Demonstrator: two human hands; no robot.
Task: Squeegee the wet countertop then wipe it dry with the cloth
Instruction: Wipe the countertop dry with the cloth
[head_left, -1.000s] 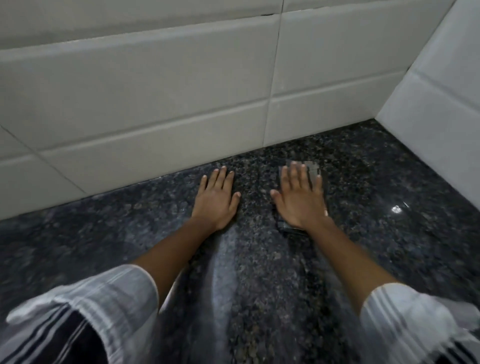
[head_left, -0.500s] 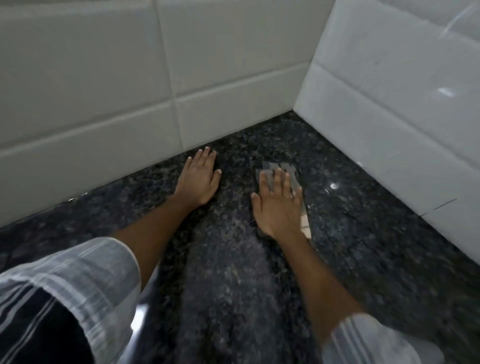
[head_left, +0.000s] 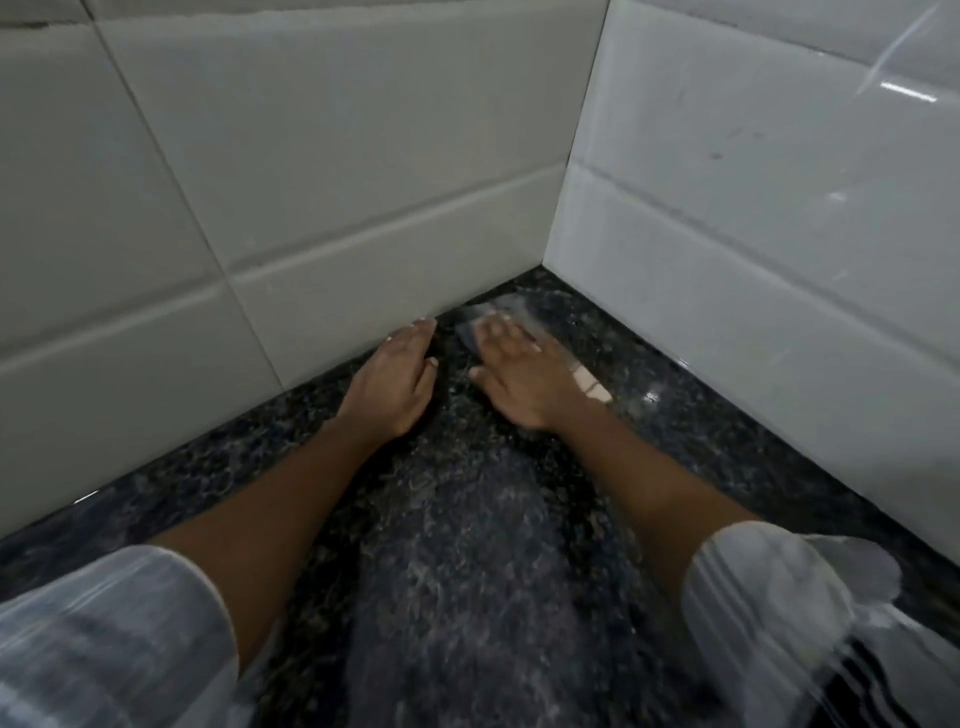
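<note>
The dark speckled granite countertop (head_left: 467, 561) runs into a corner of white tiled walls. My right hand (head_left: 519, 379) lies flat and presses on a thin grey cloth (head_left: 500, 307), motion-blurred, close to the corner. The cloth shows past the fingertips, and a pale patch of it (head_left: 590, 388) shows beside the wrist. My left hand (head_left: 392, 382) rests flat on the counter just left of the right hand, fingertips touching the foot of the back wall, nothing in it. No squeegee is in view.
The back tiled wall (head_left: 311, 182) and the right tiled wall (head_left: 753, 234) meet just beyond the cloth. Small glints (head_left: 650, 397) shine on the counter right of my right hand. Striped sleeves (head_left: 104, 639) fill the lower corners.
Both hands have moved away from me and to the right, into the corner. The right hand has slid the cloth along with it, and the left fingertips now reach the back wall.
</note>
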